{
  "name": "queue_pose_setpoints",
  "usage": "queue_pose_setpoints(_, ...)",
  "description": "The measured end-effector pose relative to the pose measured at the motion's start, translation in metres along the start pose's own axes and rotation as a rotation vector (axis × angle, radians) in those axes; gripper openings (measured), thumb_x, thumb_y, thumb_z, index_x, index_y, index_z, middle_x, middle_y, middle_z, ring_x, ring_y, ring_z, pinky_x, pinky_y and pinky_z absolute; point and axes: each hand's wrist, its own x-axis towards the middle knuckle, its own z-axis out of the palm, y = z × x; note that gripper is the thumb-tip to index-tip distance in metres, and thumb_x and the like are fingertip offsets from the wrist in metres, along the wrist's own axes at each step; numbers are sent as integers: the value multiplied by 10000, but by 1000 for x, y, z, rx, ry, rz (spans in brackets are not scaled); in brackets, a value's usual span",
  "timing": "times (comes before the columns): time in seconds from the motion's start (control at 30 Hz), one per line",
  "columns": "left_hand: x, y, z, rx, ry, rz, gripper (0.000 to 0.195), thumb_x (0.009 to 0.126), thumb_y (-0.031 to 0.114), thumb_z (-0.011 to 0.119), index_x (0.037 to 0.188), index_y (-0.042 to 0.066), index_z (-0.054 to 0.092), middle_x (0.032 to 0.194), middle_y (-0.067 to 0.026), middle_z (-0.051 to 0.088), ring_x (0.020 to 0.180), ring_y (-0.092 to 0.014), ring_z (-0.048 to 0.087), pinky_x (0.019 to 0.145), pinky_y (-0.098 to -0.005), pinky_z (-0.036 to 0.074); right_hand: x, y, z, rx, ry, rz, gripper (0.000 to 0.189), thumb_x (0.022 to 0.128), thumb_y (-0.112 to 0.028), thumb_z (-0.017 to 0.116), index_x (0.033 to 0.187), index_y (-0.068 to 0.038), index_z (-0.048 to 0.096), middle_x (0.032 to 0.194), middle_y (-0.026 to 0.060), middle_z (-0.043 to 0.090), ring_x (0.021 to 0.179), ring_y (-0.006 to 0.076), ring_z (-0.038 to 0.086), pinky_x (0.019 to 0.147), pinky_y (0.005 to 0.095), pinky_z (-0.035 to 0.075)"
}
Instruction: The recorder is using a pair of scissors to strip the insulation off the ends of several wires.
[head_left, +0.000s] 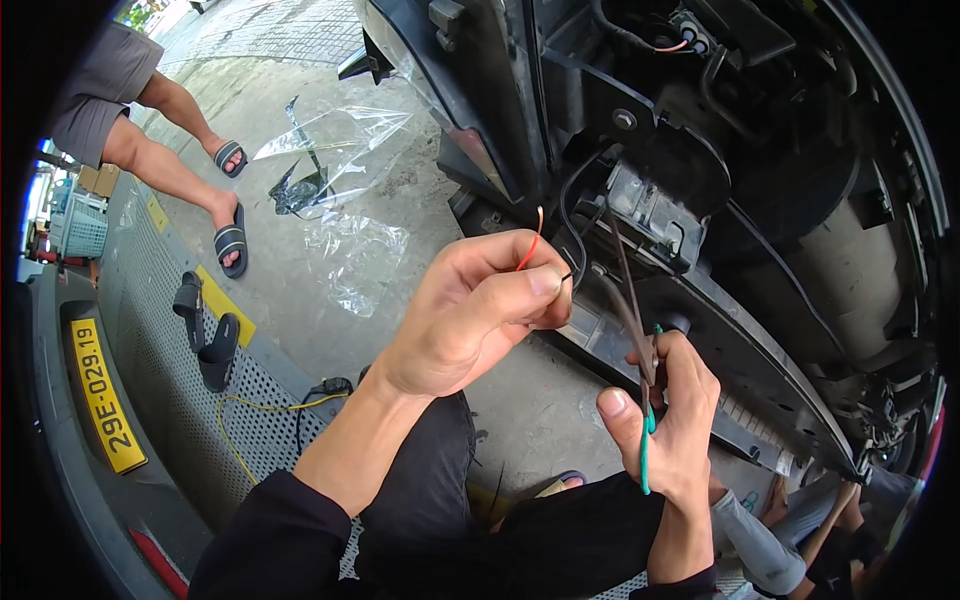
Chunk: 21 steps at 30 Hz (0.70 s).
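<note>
Between the thumb and fingers of my left hand is a thin electrical cable, parted into a red wire and a black wire. Bare strands show at the red wire's upper tip. A black cable runs from near the hand up to the car's underside. My right hand grips scissors with green-wrapped handles; their long dark blades point up and stand apart, to the right of my left hand. Above the blades sits a metal bracket on the open car body. The fingers partly hide the cable and the scissors' handles.
Clear plastic film and a black part lie on the concrete. Sandals rest on a perforated metal ramp, near a yellow cord. A person's legs stand at upper left; a co-worker's arm is lower right.
</note>
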Motion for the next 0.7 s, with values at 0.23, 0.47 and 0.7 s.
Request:
queue_pose_setpoints(0.23, -4, 3, 6, 64, 44, 20, 91, 936, 46, 537, 850, 16, 541, 854, -67, 562, 839, -189, 551, 834, -383, 505, -1, -3, 4, -150, 16, -63, 517, 685, -398, 899, 712, -16, 553, 598, 67, 511, 487, 188, 498, 455, 322, 397)
queue_pose_setpoints(0.47, -3, 2, 8, 78, 48, 4, 38, 890, 8, 538, 905, -6, 569, 925, -94, 605, 919, -192, 596, 877, -389, 512, -9, 4, 0, -257, 104, -106, 462, 656, -356, 912, 693, -53, 566, 556, 23, 507, 441, 152, 507, 441, 285, 414)
queue_pose_setpoints(0.7, -6, 2, 2, 134, 45, -44, 122, 903, 31, 563, 1004, -21, 609, 980, -119, 659, 895, -176, 642, 862, -351, 529, -11, 5, -4, -375, 160, -177, 445, 624, -306, 923, 684, -69, 552, 547, 1, 492, 433, 132, 500, 442, 271, 420)
